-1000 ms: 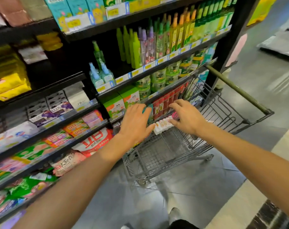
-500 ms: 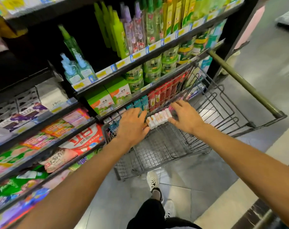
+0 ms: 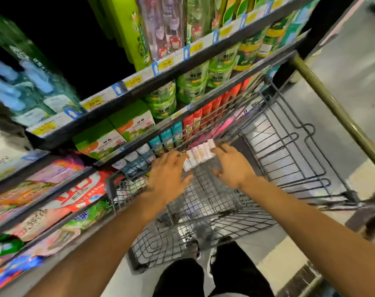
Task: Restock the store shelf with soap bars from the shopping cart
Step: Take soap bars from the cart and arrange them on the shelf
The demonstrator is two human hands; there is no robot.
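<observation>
Since the earlier frames the view has tipped forward and closer: the shelving now looms at ten to one o'clock, the cart fills the middle, and the person's dark trousers and shoes show at six o'clock. The hands have kept their places on the soap.

The store shelf (image 3: 126, 88) runs in tiers from nine o'clock up to one o'clock, crowded with green bottles, round green tubs and boxed goods; lower tiers at eight o'clock carry blurred soft packs. The shopping cart (image 3: 289, 151) stands just beside it, its far wire rim close to the shelf edge, its handle (image 3: 332, 103) slanting from one toward three o'clock.

At the centre, along the cart's far rim, sits a row of soap bars (image 3: 200, 154), pale pink and white, packed side by side. The left hand (image 3: 167, 179) closes on the row's left end, fingers curled over it; the right hand (image 3: 233, 166) clasps the right end, fingertips bent over the last bars. Together they appear to squeeze the row between them, though the blur hides how firm the hold is.

The step in hand looks like the pick-up: gathering the bars from the cart. Next the row needs lifting clear of the wire rim with steady inward pressure, lest middle bars drop, then carrying toward a shelf tier at ten o'clock with room for it.
</observation>
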